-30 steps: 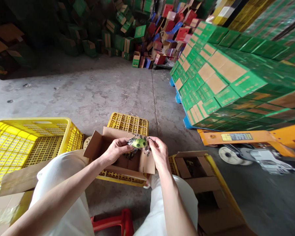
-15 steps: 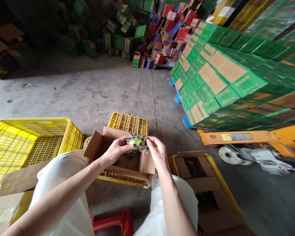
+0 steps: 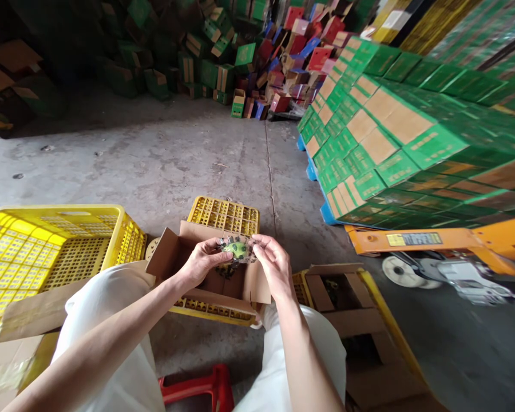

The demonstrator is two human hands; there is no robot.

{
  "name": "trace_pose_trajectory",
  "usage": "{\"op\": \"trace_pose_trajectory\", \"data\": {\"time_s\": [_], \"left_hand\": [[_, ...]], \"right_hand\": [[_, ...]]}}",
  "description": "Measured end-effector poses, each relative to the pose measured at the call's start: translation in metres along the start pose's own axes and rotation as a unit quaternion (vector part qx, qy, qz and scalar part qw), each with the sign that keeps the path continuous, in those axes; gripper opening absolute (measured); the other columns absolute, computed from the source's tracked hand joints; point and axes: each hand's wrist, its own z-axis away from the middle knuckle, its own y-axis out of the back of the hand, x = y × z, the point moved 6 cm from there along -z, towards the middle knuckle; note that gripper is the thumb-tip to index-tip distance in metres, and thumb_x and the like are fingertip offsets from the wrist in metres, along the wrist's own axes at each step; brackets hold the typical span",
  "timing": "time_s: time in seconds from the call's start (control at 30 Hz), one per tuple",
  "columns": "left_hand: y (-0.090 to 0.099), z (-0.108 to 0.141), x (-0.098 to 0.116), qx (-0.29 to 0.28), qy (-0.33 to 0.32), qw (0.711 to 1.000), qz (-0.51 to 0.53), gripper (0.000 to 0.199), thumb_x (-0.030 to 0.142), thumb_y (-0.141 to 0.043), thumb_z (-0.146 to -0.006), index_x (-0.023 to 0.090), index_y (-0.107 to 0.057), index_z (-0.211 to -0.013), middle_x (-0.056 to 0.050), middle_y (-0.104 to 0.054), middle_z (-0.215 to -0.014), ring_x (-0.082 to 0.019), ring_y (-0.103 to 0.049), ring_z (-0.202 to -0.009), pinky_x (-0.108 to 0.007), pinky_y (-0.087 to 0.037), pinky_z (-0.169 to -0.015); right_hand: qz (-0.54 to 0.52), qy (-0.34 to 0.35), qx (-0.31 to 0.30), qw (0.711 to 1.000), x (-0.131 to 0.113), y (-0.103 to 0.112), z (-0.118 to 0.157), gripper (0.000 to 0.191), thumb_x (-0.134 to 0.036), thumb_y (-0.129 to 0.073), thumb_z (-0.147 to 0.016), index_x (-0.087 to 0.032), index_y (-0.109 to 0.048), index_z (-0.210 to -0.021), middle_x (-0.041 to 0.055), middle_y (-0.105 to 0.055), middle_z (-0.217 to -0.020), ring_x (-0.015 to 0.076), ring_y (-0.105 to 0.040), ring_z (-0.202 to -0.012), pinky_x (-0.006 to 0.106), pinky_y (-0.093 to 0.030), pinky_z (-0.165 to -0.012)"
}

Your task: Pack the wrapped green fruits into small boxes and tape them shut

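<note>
Above an open cardboard box, my left hand [image 3: 201, 262] and my right hand [image 3: 275, 263] face each other, fingers pinched. Between them is a clear plastic bag with dark print and a rounded green item inside [image 3: 237, 249]; its exact kind is too small to tell. The left thumb and fingers grip the bag's left end, the right fingers its right end. Below, the cardboard box [image 3: 171, 256] has its flaps spread and sits on an upturned yellow crate [image 3: 223, 214]. Something dark and yellowish lies inside the box, partly hidden by the bag and hands.
A large yellow crate [image 3: 120, 229] stands at left. At right are open cardboard boxes [image 3: 356, 321] in a yellow crate, an orange pallet jack [image 3: 412, 240] and stacked green cartons [image 3: 395, 131]. A red stool [image 3: 221, 389] is between my legs. Loose boxes [image 3: 240, 63] lie piled behind.
The plastic bag has turned and been drawn flatter between my hands, and the green item shows less. My right fingers have shifted slightly; both hands stay over the box.
</note>
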Motion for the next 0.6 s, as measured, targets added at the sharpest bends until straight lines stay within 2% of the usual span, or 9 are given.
{"op": "trace_pose_trajectory", "data": {"time_s": [0.17, 0.27, 0.37, 0.43, 0.5, 0.6], "left_hand": [[0.002, 0.000, 0.005, -0.011, -0.037, 0.998, -0.049, 0.042, 0.029, -0.106, -0.064, 0.018, -0.086, -0.099, -0.005, -0.085, -0.099, -0.021, -0.077, -0.090, -0.030, -0.060, -0.089], [0.003, 0.000, 0.003, -0.015, -0.031, 0.997, -0.064, 0.049, 0.029, -0.106, -0.064, 0.018, -0.085, -0.108, -0.006, -0.084, -0.104, -0.023, -0.077, -0.094, -0.032, -0.060, -0.091], [0.002, 0.001, 0.002, -0.014, -0.030, 0.998, -0.046, 0.074, 0.023, -0.106, -0.064, 0.023, -0.077, -0.132, -0.007, -0.081, -0.121, -0.023, -0.076, -0.104, -0.032, -0.060, -0.094], [0.000, 0.002, 0.003, -0.023, -0.030, 0.999, -0.023, 0.083, 0.019, -0.105, -0.064, 0.027, -0.072, -0.140, -0.008, -0.077, -0.132, -0.023, -0.075, -0.111, -0.032, -0.060, -0.096], [-0.003, 0.003, 0.002, -0.032, -0.024, 0.999, -0.005, 0.076, 0.020, -0.104, -0.068, 0.027, -0.074, -0.136, -0.007, -0.077, -0.133, -0.023, -0.075, -0.114, -0.032, -0.060, -0.098], [-0.003, 0.002, 0.001, -0.020, -0.010, 1.000, 0.004, 0.054, 0.029, -0.103, -0.071, 0.021, -0.081, -0.120, -0.007, -0.081, -0.118, -0.021, -0.077, -0.104, -0.031, -0.061, -0.095]], "right_hand": [[0.020, -0.007, -0.078, 0.997, 0.000, -0.010, 0.002, 0.052, -0.050, -0.083, -0.091, -0.030, -0.074, -0.138, 0.0093, -0.075, -0.146, 0.0296, -0.067, -0.139, 0.044, -0.058, -0.112], [0.063, 0.006, -0.103, 0.993, 0.002, -0.013, 0.002, 0.044, -0.047, -0.082, -0.091, -0.029, -0.078, -0.131, 0.0081, -0.079, -0.137, 0.0300, -0.071, -0.132, 0.044, -0.059, -0.109], [0.086, 0.021, -0.107, 0.990, 0.002, -0.013, 0.002, 0.029, -0.044, -0.080, -0.092, -0.026, -0.083, -0.115, 0.0071, -0.084, -0.122, 0.0296, -0.077, -0.117, 0.044, -0.059, -0.105], [0.081, 0.029, -0.100, 0.991, 0.000, -0.012, 0.001, 0.028, -0.042, -0.080, -0.092, -0.026, -0.082, -0.115, 0.0067, -0.084, -0.121, 0.0291, -0.077, -0.114, 0.044, -0.059, -0.104], [0.074, 0.040, -0.084, 0.993, -0.003, -0.010, 0.001, 0.027, -0.039, -0.081, -0.090, -0.026, -0.081, -0.114, 0.0068, -0.083, -0.123, 0.0290, -0.076, -0.116, 0.044, -0.059, -0.106], [0.088, 0.076, -0.072, 0.991, -0.010, -0.011, 0.002, 0.018, -0.032, -0.078, -0.089, -0.027, -0.080, -0.106, 0.0073, -0.081, -0.124, 0.0290, -0.074, -0.120, 0.045, -0.056, -0.112]]}}
